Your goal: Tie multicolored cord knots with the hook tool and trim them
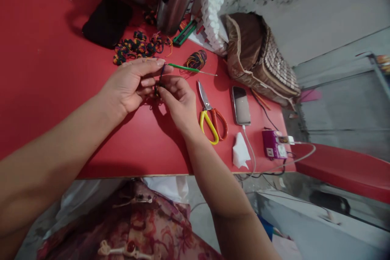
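The right hand [181, 103] pinches a small dark yarn piece [156, 90] at its fingertips, and a strand [161, 72] rises from it to the left hand [128, 83], closed on a green-handled hook [184, 68] (its thin metal end pointing away rightward). Past the hook sits a yarn ball [197, 60]; scissors [208, 107] lie beside the right hand.

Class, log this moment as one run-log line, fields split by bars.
left hand: at end of green-handled hook | right hand: pinching dark yarn piece | nearby on red table: scissors, yarn ball
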`<state>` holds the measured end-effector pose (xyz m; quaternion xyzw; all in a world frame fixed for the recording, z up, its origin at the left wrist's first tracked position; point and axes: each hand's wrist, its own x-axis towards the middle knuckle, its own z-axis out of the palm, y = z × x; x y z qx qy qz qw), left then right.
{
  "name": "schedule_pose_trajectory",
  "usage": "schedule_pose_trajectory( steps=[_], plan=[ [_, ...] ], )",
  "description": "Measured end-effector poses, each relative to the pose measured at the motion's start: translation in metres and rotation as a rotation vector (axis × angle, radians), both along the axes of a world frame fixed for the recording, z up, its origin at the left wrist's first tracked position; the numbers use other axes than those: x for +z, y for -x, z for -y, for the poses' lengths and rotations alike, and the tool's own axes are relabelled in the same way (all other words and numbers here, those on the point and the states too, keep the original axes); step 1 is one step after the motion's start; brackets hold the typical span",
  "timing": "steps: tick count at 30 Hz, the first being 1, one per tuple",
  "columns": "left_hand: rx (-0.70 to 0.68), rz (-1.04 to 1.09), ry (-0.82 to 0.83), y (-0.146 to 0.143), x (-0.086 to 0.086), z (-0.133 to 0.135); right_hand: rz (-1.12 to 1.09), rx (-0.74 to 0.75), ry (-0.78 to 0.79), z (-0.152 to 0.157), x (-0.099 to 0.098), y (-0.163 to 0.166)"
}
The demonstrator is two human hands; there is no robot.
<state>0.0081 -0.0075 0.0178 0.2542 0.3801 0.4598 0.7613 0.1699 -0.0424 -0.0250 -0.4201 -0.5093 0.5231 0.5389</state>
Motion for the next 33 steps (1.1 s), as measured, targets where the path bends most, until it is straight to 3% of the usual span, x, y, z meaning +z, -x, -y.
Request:
schedule_pose_trajectory(
  steps=[5,12,16,19,22,28,33],
  plan=[
    [0.066,-0.018,-0.036,0.003,0.005,-0.001,-0.187,0.12,0.239,-0.002,0.005,-0.004],
    [0.098,0.051,0.077,-0.002,0.009,-0.001,-0.26,0.154,0.314,-0.005,0.012,-0.005],
    [0.15,0.094,0.134,-0.008,0.014,0.001,-0.053,0.164,0.188,0.001,0.007,0.0],
    [0.141,0.116,0.171,-0.009,0.017,0.002,0.166,0.082,0.005,0.006,-0.001,0.004],
    [0.136,0.135,0.206,-0.009,0.019,0.001,0.315,0.04,-0.079,0.01,-0.007,0.006],
    [0.163,0.158,0.264,-0.009,0.024,0.002,0.264,0.037,-0.074,0.007,-0.009,0.005],
    [0.177,0.153,0.258,-0.008,0.022,-0.001,0.132,0.103,0.017,0.007,0.003,0.003]
  ],
)
